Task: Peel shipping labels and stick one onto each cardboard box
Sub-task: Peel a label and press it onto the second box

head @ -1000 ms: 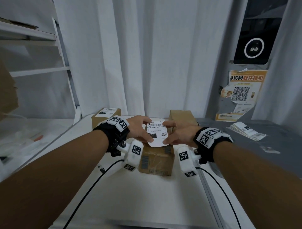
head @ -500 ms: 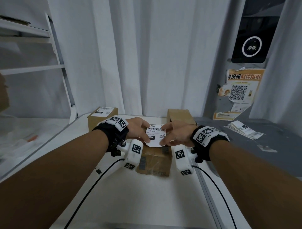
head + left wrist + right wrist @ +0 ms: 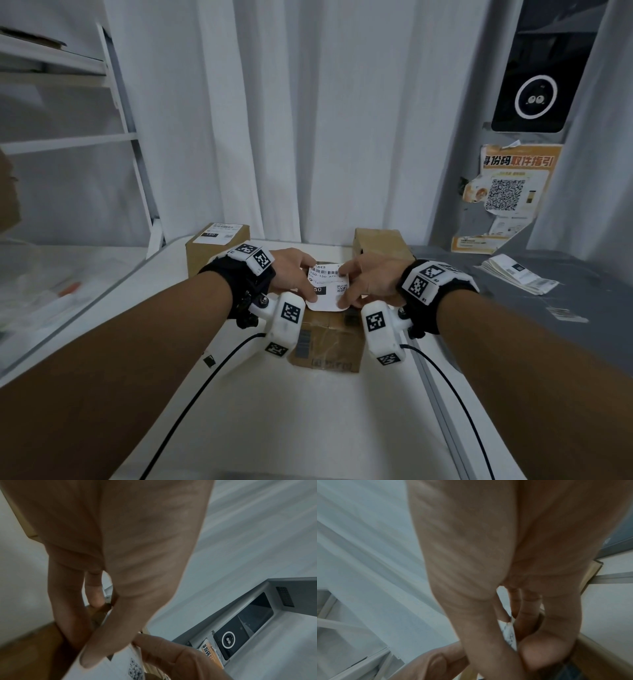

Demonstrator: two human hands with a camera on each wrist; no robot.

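A white shipping label (image 3: 328, 287) with barcode and QR code is held just over the top of a cardboard box (image 3: 329, 342) in the middle of the white table. My left hand (image 3: 298, 277) pinches its left edge, thumb on top. My right hand (image 3: 363, 284) pinches its right edge. In the left wrist view the label (image 3: 111, 669) lies under my left thumb, with the box (image 3: 30, 655) below. In the right wrist view a strip of label (image 3: 509, 632) shows between my right thumb and fingers. Whether the label touches the box is hidden.
A labelled cardboard box (image 3: 215, 243) stands at the back left, an unlabelled one (image 3: 380, 241) at the back right. A stack of labels (image 3: 517, 274) lies on the grey counter (image 3: 548, 308) to the right. White curtains hang behind; shelving (image 3: 68, 137) is at left.
Both hands have lowered the label a little toward the box top, still holding it by its two edges. The camera view has tilted slightly.
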